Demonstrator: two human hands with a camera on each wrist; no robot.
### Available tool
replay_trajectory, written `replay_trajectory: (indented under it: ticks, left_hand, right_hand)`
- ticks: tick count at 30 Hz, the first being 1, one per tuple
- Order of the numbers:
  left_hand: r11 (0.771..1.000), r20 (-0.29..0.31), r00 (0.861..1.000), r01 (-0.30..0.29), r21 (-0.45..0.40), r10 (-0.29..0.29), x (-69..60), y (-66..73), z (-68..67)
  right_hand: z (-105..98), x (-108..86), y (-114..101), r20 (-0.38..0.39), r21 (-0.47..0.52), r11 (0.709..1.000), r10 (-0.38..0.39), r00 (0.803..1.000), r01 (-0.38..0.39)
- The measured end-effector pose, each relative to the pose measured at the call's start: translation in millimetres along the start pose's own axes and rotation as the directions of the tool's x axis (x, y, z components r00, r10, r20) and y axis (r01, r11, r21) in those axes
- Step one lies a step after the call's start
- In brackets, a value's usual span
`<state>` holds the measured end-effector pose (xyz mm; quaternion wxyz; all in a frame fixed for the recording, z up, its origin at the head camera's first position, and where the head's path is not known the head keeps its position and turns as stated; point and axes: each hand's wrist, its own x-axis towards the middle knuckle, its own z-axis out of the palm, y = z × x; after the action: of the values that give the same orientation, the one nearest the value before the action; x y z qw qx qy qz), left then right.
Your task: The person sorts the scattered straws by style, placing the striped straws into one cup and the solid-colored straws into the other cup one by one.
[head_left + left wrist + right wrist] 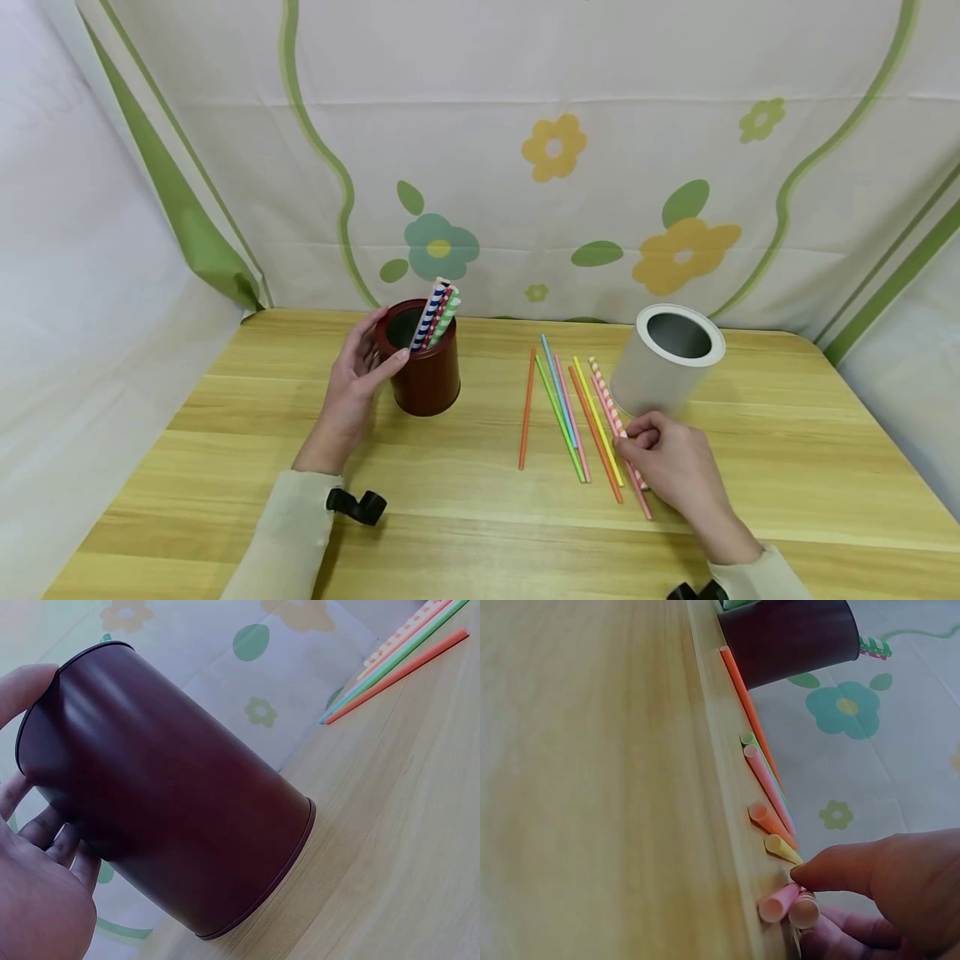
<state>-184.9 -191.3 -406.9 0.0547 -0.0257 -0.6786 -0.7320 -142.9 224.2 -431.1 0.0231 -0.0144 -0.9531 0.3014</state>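
My left hand (351, 387) holds a dark red can (427, 385) at its upper left side, the thumb at the rim. Several striped paper straws (433, 317), among them blue, red and green ones, stick up out of that can. Lower right, my right hand (678, 467) pinches an orange-and-white striped straw (602, 385) between thumb and fingers. That straw lies beside a plain pink straw (642, 502); in the right wrist view their open ends (804, 911) sit side by side under the thumb. The fingers below the straws are partly hidden.
Left of my right hand, yellow (597, 417), orange (596, 435), blue (558, 387), green (558, 417) and pink straws lie on the wooden table (465, 533). One orange straw (527, 408) lies apart. A white can (656, 379) stands behind the right hand, before a flowered cloth (480, 150).
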Motion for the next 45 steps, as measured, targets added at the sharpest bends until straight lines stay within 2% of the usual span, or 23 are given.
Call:
replay_trajectory:
  ticks: [10,19,28,38,45]
  left_hand:
    - [1.000,0.007,1.000,0.008,0.001,-0.008,-1.1,0.0,0.5]
    - [1.000,0.003,1.000,0.007,-0.006,-0.007,-1.9,-1.0,0.2]
    - [1.000,-0.004,1.000,-0.003,-0.015,0.003,-3.2,-1.0,-0.4]
    - [1.000,-0.001,1.000,-0.003,-0.012,0.003,-1.3,-1.2,-0.1]
    - [1.000,0.004,1.000,-0.007,-0.012,0.007,0.2,-2.6,0.0]
  right_hand:
    - [-0.7,-0.3,0.3,0.030,0.011,0.999,0.045,0.999,-0.046]
    - [-4.2,-1.4,-2.9,0.027,0.037,0.998,0.040,0.999,-0.041]
    - [-7.9,-1.9,-8.5,0.010,0.059,0.998,-0.005,1.000,0.005]
    - [-12.4,-2.3,-20.7,-0.002,0.192,0.979,-0.064,0.998,0.063]
    - [-16.1,0.8,-32.5,-0.005,0.319,0.944,-0.087,0.996,0.084]
